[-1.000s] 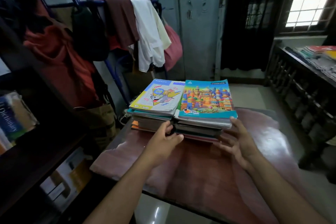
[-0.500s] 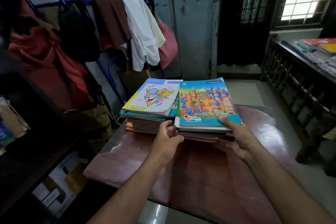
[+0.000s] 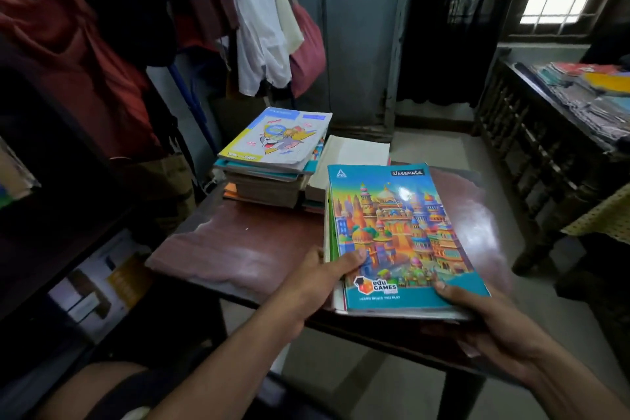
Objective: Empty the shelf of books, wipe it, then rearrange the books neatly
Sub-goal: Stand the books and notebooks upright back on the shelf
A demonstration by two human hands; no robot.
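Together, left hand (image 3: 318, 278) and right hand (image 3: 491, 324) grip a flat stack of glossy notebooks (image 3: 402, 239).

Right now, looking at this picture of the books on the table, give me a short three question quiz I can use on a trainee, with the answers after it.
1. True or false: both hands grip the bundle of notebooks.
2. Which cover tops the stack left on the table? A) cartoon cat and mouse B) plain black C) world map
3. Fill in: the brand printed at the top right of the city-cover notebook is ____.

Key:
1. True: the left hand holds its near left edge, the right hand its near right corner.
2. A
3. classmate
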